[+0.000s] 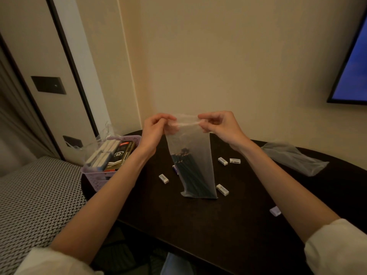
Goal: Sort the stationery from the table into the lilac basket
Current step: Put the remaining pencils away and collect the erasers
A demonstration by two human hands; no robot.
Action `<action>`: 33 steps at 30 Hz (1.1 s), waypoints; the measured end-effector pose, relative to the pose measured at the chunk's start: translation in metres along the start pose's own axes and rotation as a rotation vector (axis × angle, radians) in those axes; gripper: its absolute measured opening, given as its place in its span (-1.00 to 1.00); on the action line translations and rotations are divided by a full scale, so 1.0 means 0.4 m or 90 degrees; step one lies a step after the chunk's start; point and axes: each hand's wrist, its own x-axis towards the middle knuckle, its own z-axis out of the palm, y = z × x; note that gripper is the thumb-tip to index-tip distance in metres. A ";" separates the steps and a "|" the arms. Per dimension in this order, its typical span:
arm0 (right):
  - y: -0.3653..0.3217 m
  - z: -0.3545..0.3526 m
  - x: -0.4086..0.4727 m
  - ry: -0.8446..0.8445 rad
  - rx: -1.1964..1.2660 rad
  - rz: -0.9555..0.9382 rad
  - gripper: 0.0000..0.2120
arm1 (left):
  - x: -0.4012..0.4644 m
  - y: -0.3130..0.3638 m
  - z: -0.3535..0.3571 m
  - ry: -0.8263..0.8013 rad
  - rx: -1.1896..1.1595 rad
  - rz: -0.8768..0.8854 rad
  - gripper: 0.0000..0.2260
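Judging from the dark counter (228,225), you are partway through. Your lilac basket (95,179) at its left edge already holds boxes of stationery. Above the counter's middle hangs a clear bag of dark pencils (193,165); your left hand (156,128) and right hand (220,124) each pinch its top edge. An empty bag (294,157) lies toward the right. Several small erasers (163,178) on the counter are not yet in the basket.
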 end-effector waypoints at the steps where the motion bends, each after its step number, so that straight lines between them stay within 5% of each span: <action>1: 0.000 -0.001 0.000 -0.006 -0.016 0.004 -0.63 | 0.005 0.001 -0.006 -0.015 0.010 -0.012 -0.78; 3: -0.001 -0.004 0.002 -0.016 -0.053 0.009 -0.55 | 0.013 0.004 -0.023 -0.065 0.071 -0.026 -0.88; 8: -0.002 -0.005 0.021 -0.027 -0.167 -0.007 -0.58 | 0.014 0.015 -0.041 -0.146 0.288 0.054 -0.67; 11: -0.003 -0.003 0.030 -0.035 -0.257 -0.021 -0.69 | 0.018 0.007 -0.043 -0.109 0.344 0.099 -0.83; 17: -0.006 -0.006 0.026 -0.002 -0.249 -0.010 -0.86 | 0.023 -0.001 -0.042 -0.103 0.326 0.093 -0.91; 33: 0.026 0.008 0.006 0.050 -0.042 0.107 -0.88 | 0.020 -0.050 -0.026 -0.078 0.142 -0.014 -0.86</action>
